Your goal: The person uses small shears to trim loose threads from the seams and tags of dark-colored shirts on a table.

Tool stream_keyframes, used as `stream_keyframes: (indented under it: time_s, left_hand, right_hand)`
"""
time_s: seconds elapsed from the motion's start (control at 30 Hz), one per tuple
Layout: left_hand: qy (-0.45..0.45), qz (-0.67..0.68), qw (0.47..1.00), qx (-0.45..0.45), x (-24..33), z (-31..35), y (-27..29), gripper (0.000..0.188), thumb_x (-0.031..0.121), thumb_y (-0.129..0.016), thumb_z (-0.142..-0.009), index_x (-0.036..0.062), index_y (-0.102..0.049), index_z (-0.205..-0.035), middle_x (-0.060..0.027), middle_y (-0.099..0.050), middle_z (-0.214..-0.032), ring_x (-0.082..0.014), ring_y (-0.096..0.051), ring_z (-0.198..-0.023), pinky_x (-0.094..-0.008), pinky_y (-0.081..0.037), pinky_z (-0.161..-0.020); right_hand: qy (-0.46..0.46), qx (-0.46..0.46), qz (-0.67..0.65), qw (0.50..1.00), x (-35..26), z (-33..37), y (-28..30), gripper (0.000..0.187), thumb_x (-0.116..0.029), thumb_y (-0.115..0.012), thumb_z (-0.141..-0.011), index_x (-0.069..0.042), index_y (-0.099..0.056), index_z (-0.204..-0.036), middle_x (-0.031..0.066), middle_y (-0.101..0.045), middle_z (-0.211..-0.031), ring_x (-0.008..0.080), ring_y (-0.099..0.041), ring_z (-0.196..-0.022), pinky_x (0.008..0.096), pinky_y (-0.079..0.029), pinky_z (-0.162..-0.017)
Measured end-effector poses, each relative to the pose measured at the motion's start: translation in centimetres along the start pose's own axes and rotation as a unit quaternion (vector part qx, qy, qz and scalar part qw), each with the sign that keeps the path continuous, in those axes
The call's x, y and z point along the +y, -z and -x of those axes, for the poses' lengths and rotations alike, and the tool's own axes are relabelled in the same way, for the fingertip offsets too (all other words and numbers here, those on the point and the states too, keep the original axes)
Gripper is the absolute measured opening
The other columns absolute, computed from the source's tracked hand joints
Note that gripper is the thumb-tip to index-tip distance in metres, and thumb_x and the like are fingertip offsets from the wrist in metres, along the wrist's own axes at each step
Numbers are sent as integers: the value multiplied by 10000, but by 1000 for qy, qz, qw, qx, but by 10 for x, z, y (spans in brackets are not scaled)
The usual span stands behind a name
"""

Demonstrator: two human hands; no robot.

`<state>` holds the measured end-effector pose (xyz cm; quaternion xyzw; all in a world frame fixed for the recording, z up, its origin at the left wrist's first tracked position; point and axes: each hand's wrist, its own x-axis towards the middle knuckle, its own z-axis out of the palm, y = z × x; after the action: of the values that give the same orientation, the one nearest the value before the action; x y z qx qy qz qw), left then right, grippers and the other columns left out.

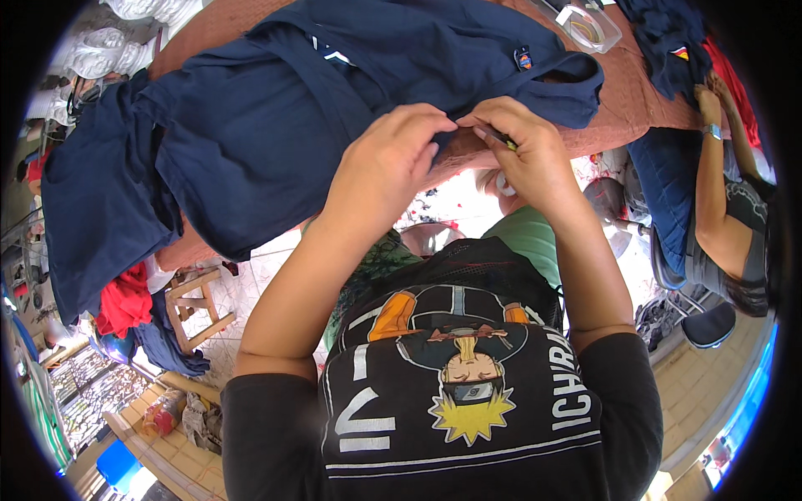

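Note:
A large navy blue garment [251, 134] is spread across the table in front of me and hangs over its near edge at the left. My left hand [393, 154] is closed in a pinch at the garment's near edge; what lies between its fingertips is too small to make out. Close beside it, fingertips almost touching, my right hand [526, 146] is also closed. A small dark tool with a yellow-green part [504, 140] shows between its thumb and fingers, most of it hidden. On the garment are a small colourful label [523, 60] and a white-edged patch [334, 52].
A reddish-brown cloth [622, 88] covers the table. A clear plastic container holding a roll of tape [585, 27] stands at the far right. A person [710, 175] at the right handles another navy garment [664, 50]. A wooden stool [199, 305] and red cloth [125, 305] are at the lower left.

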<state>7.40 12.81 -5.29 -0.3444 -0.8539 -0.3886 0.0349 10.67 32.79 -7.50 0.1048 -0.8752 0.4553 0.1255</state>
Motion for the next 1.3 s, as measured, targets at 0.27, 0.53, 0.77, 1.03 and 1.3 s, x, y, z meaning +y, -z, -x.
stream_keyframes:
  time_s: [0.27, 0.53, 0.77, 1.03, 1.3]
  left_hand:
    - [154, 180, 971, 43, -27, -1, -8, 254, -48, -502, -935, 2, -608, -1160, -94, -677, -1131, -161, -655, -1036, -269, -491, -905]
    - [172, 215, 961, 27, -32, -2, -10, 262, -42, -500, -939, 7, -605, -1173, -81, -672, -1136, -158, -646, -1041, -264, -485, -909]
    - [142, 167, 974, 57, -30, 2, -12, 239, -10, -576, -892, 42, -661, -1109, -106, -694, -1069, -210, -685, -966, -299, -527, -843]
    - [17, 28, 999, -33, -33, 6, -1, 420, 99, -761, -777, 78, -661, -1184, -75, -644, -1217, -210, -629, -1072, -316, -492, -919]
    - [51, 50, 997, -26, -25, 4, -5, 460, 114, -760, -771, 130, -653, -1218, -49, -648, -1210, -198, -616, -980, -306, -503, -858]
  right_hand:
    - [9, -15, 46, 999, 1, 4, -14, 337, 31, -653, -737, -109, -694, -1041, 64, -641, -1014, 290, -653, -848, 379, -525, -716]
    - [87, -1, 109, 990, 7, -3, -41, 242, -7, -682, -734, -94, -678, -960, 47, -642, -941, 281, -655, -732, 386, -525, -622]
    - [-58, 33, -80, 995, 7, -1, -19, 120, -96, -688, -867, -16, -647, -945, 80, -657, -874, 212, -635, -785, 290, -487, -724]
    - [-36, 18, -88, 995, 11, 1, -16, 144, -80, -702, -834, -32, -659, -963, 70, -648, -917, 214, -644, -790, 304, -503, -720]
    - [60, 1, 61, 996, 9, 5, -37, 291, 45, -674, -714, -83, -648, -974, 36, -635, -954, 283, -648, -794, 394, -521, -662]
